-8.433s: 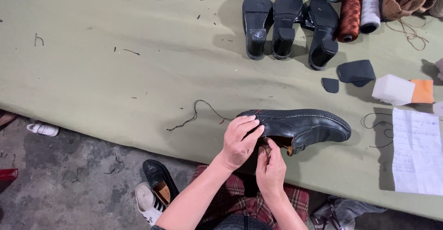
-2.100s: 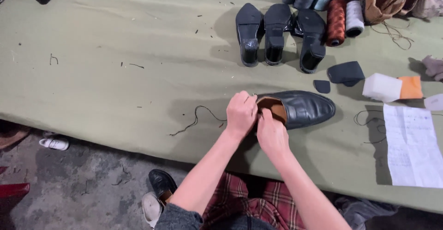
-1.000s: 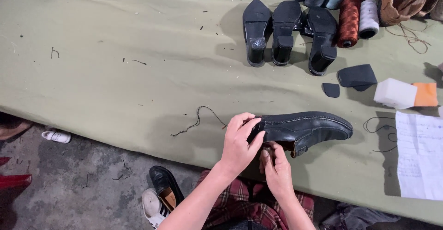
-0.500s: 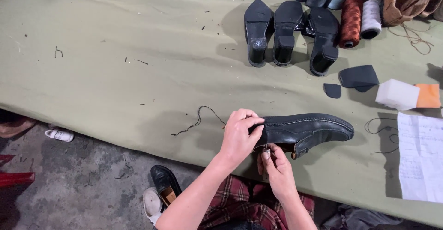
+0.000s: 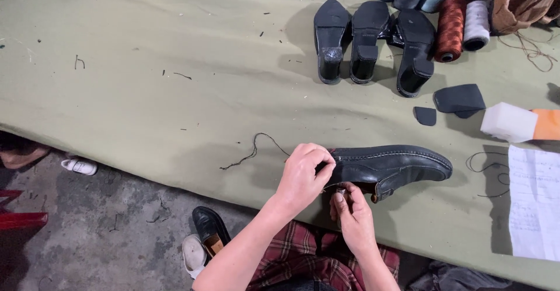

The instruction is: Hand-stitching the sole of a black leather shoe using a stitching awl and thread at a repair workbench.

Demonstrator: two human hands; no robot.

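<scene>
1. Hands first: the left hand [image 5: 303,177] closes over the heel end of a black leather slip-on shoe [image 5: 388,164], pinning it on its side at the near edge of the olive-green cloth-covered desk [image 5: 175,92]; the right hand [image 5: 352,215], just below the shoe, pinches something small that I take to be a needle, too small to be sure.
2. Done well, I judge, the stitching needs the left grip firm and the dark thread [image 5: 252,151] trailing left kept free of snags.
3. Farther off stand three black heeled soles [image 5: 367,43], upside down.
4. Thread spools [image 5: 450,29] stand in the far corner, rust and white among them.
5. No open containers show, so I cannot speak of contents.
</scene>
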